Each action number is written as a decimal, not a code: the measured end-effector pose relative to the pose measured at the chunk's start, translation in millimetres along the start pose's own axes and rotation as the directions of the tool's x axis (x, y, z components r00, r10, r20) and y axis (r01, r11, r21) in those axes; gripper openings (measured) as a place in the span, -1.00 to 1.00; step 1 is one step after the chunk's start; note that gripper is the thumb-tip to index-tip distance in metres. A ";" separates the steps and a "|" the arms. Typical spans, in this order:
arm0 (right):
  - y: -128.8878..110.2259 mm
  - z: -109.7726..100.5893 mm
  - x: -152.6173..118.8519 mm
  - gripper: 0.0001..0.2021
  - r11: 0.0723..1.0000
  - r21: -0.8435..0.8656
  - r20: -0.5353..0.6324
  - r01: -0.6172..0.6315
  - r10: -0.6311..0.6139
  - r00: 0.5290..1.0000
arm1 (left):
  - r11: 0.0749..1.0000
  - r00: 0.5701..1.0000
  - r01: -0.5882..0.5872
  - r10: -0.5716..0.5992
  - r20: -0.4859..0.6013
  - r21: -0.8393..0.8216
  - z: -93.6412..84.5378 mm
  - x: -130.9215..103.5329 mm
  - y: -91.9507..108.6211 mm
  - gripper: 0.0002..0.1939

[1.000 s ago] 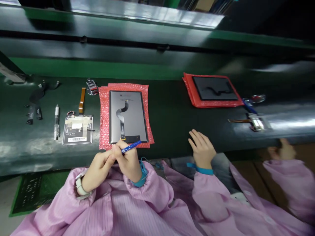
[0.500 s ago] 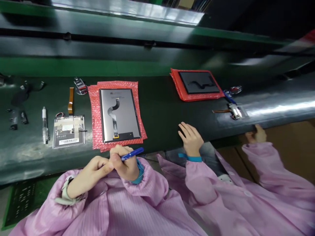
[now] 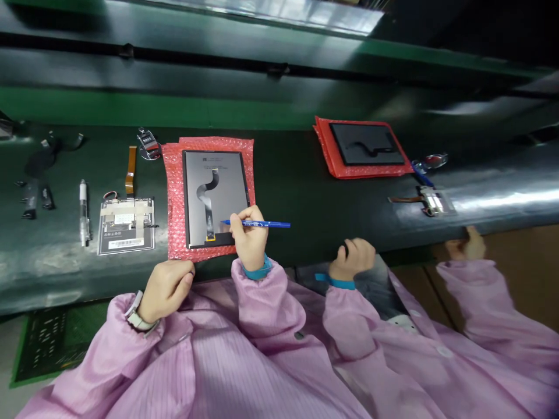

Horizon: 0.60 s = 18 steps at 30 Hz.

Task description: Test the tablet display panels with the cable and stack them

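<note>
Display panel (image 3: pixel 215 198) lies face down on a red bubble-wrap sheet (image 3: pixel 174 203), on the dark green bench (image 3: pixel 297 192), long axis running away from the person, straight ahead of both hands. Its ribbon cable (image 3: pixel 208 201) snakes down the middle towards the near edge. Right hand (image 3: pixel 248 238) is the closer one, over the panel's near right corner, fingers curled tight round a blue pen (image 3: pixel 257 223) that lies almost level, tip pointing left just by the cable's end. Left hand (image 3: pixel 166 288) sits at the bench edge just below the sheet's near left corner, loosely curled, holding nothing that shows. Off to the right, a co-worker's hand (image 3: pixel 353 259) rests on the bench edge, well clear of the panel.
</note>
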State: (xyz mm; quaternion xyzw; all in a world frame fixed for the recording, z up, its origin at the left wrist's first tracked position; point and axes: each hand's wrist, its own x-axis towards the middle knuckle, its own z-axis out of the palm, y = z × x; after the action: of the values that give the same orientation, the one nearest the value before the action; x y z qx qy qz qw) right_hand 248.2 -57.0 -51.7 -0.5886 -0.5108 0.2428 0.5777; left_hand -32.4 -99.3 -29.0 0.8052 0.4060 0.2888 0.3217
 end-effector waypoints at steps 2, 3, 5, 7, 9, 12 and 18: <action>-15.6 49.4 -8.9 -0.61 0.999 -0.008 0.094 0.034 -0.033 0.995 | 1.000 1.000 -0.012 0.012 0.008 0.029 1.9 0.7 -1.8 -0.61; -20.7 65.0 -11.3 -0.61 0.999 -0.007 0.124 0.042 -0.041 0.991 | 0.999 1.000 -0.009 0.009 0.006 0.033 2.6 0.5 -2.1 -0.61; -26.4 77.7 -12.6 -0.62 0.999 -0.006 0.159 0.053 -0.052 0.986 | 0.999 1.000 -0.003 0.003 -0.001 0.036 3.2 -0.5 -2.2 -0.59; -28.3 74.8 -11.2 -0.64 0.999 -0.006 0.172 0.052 -0.050 0.984 | 0.999 1.000 -0.013 0.014 -0.003 0.040 3.3 -1.1 -2.3 -0.59; -28.4 68.9 -9.7 -0.64 0.999 -0.009 0.176 0.042 -0.040 0.984 | 0.999 1.000 -0.028 0.028 -0.008 0.045 3.7 -1.3 -2.6 -0.60; -27.3 67.4 -8.7 -0.64 1.000 0.001 0.175 0.015 -0.015 0.984 | 0.999 1.000 -0.027 0.028 -0.008 0.041 5.0 -0.8 -3.3 -0.61; -35.5 63.6 -12.8 -0.64 0.964 0.228 0.042 -0.140 0.134 0.990 | 0.999 1.000 -0.009 0.008 -0.018 -0.053 1.5 -2.0 -0.7 -0.56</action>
State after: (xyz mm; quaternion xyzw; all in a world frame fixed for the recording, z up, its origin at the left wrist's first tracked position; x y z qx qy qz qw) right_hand 176.5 -47.5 -36.3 -0.5482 -0.4449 0.3475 0.6171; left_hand -32.6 -101.0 -30.8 0.7955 0.3976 0.3078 0.3381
